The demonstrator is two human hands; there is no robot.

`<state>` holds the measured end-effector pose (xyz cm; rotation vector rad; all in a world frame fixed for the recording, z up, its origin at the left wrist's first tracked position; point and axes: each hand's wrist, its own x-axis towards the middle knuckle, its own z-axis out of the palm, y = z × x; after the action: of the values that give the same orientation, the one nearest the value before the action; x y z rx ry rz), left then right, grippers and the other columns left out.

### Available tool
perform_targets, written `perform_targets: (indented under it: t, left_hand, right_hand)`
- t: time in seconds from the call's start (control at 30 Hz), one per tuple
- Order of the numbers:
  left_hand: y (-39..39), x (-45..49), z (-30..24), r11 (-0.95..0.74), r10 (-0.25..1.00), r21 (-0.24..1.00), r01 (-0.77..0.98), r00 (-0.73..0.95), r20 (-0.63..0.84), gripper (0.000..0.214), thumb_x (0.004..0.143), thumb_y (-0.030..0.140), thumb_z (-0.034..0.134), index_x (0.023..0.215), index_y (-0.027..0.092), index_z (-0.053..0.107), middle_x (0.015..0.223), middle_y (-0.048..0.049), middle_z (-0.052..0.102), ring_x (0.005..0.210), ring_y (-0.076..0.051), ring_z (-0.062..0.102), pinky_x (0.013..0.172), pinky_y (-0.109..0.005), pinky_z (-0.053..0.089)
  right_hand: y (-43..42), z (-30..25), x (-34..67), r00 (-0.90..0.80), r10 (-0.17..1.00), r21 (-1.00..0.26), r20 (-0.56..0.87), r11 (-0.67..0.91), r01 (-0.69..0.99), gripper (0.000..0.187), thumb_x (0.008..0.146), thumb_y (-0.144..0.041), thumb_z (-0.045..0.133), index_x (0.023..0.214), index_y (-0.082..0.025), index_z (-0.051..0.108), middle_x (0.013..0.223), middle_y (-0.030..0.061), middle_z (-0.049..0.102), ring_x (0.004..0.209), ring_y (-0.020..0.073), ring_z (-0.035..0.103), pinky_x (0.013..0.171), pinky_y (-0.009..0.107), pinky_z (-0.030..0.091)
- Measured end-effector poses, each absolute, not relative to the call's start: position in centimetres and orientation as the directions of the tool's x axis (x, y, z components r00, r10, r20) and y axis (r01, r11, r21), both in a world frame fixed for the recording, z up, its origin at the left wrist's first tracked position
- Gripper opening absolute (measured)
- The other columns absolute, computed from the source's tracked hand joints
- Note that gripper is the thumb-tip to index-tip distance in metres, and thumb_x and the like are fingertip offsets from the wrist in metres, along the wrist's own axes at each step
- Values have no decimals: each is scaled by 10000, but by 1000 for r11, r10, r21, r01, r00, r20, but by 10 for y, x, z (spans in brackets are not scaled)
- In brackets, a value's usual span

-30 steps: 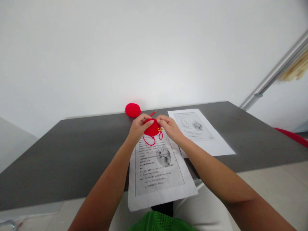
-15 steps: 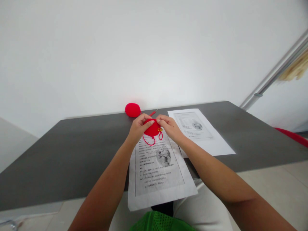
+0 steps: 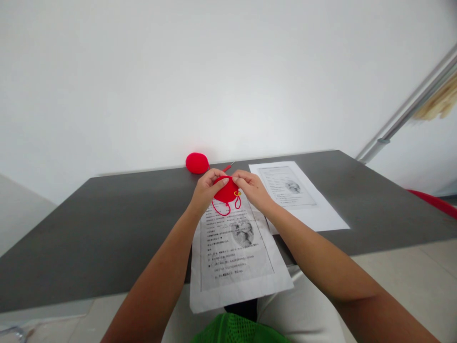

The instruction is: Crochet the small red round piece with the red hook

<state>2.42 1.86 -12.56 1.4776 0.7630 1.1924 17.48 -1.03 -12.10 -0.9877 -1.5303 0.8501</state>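
Between both hands is a red crocheted piece (image 3: 225, 191), rounded at its lower edge. My left hand (image 3: 208, 186) pinches its upper left edge, thumb in front. On the upper right edge, my right hand (image 3: 250, 186) grips it with thumb and fingers. A yellow stitch marker (image 3: 237, 193) is clipped at the piece's right side, and loops of red yarn (image 3: 221, 213) dangle below it. Behind my left hand sits a red yarn ball (image 3: 197, 163). A crochet hook with a red handle (image 3: 227, 167) lies just beyond the hands.
Under the hands a printed sheet (image 3: 232, 281) overhangs the front edge of the dark table (image 3: 117, 228). Another printed sheet (image 3: 321, 214) lies to the right. A white wall (image 3: 221, 85) rises behind the table, and a metal pole (image 3: 403, 119) leans at the right.
Almost nothing differs. Both hands keep their hold on the red piece, with only a very slight shift of the fingers.
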Motion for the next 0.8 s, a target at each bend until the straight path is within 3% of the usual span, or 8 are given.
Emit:
perform_targets:
  t: [0.23,0.8]
  left_hand:
    - [19,23,-126,-272,903,953,-131,309,300,185,678,280,716,758,171,590,671,22,602,613,-106,535,612,-226,407]
    - [20,23,-127,-202,919,965,-168,307,246,215,664,315,719,754,173,585,657,22,601,587,-108,534,587,-230,405]
  right_hand:
    - [-9,-122,175,-108,928,-921,356,368,125,172,769,-285,466,639,-180,508,609,-29,471,598,113,432,593,247,336]
    - [-11,-121,175,-58,906,-895,419,423,139,169,777,-268,473,635,-184,510,630,-18,492,629,125,440,608,251,347]
